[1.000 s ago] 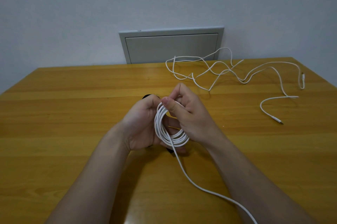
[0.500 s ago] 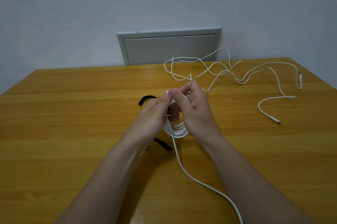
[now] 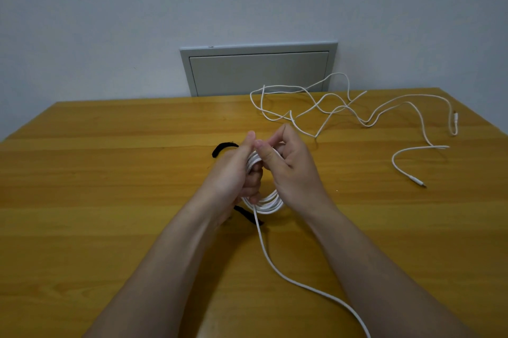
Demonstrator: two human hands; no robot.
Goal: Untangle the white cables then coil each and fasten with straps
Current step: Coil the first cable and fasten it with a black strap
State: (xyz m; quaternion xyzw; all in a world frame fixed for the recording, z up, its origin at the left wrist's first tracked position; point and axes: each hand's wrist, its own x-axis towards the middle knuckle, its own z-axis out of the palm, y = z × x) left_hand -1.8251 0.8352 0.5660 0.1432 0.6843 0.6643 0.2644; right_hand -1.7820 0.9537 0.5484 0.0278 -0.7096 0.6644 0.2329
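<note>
Both hands hold one item: my left hand [image 3: 233, 175] grips the white cable coil [image 3: 270, 204] through its middle, and my right hand [image 3: 294, 172] pinches the top loops. The coil is round, smooth thin cord, held mid-tabletop [image 3: 110, 186], with its tail running off the near edge. Black strap [image 3: 246, 214]: flat, under the coil. Black curved strip [image 3: 221, 148]: behind my left hand. Second white cable [image 3: 423, 147]: loose, towards the far right corner.

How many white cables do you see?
2. The coiled cable is gripped by the left hand and right hand; the loose cable lies at the far right of the table. None seems hidden.
</note>
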